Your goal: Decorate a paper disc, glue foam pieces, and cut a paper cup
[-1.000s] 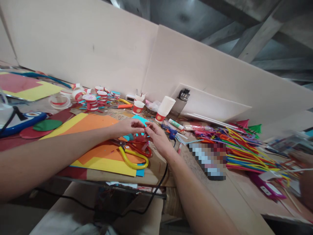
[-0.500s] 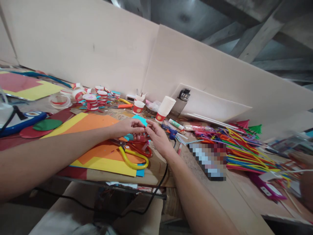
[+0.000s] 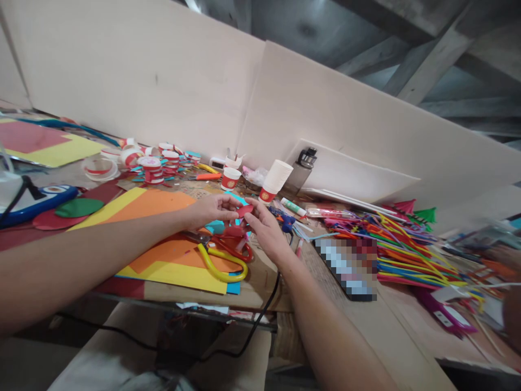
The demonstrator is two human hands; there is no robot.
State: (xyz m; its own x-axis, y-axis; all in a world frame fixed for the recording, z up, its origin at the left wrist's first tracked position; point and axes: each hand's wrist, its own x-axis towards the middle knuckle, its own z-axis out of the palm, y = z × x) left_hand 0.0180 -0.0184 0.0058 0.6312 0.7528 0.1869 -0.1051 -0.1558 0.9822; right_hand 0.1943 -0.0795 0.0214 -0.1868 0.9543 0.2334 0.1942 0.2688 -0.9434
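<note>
My left hand [image 3: 215,210] and my right hand [image 3: 266,227] meet over the middle of the table, fingers closed. Between their fingertips is a small flat red piece [image 3: 245,210], probably paper. Below them lie scissors with yellow handles [image 3: 220,267] and red-handled scissors [image 3: 244,253], partly overlapping. Under my left forearm are orange sheets [image 3: 163,255] on top of yellow sheets [image 3: 175,277]. Bits of light-blue paper [image 3: 215,227] show beneath my fingers. A blue glue gun [image 3: 287,221] sits just right of my right hand.
Behind my hands stand a paper cup [image 3: 230,179] and a tilted cup stack [image 3: 277,180]. Cut-up red-and-white cups [image 3: 152,169] crowd the back left. To the right are a phone-like slab [image 3: 345,270] and colourful pipe cleaners [image 3: 411,255]. Another person's hand [image 3: 504,258] appears at far right.
The red piece between my fingertips has come into view, and my fingers have turned slightly around it. My forearms are nearly still. At far right the other person's hand has shifted.
</note>
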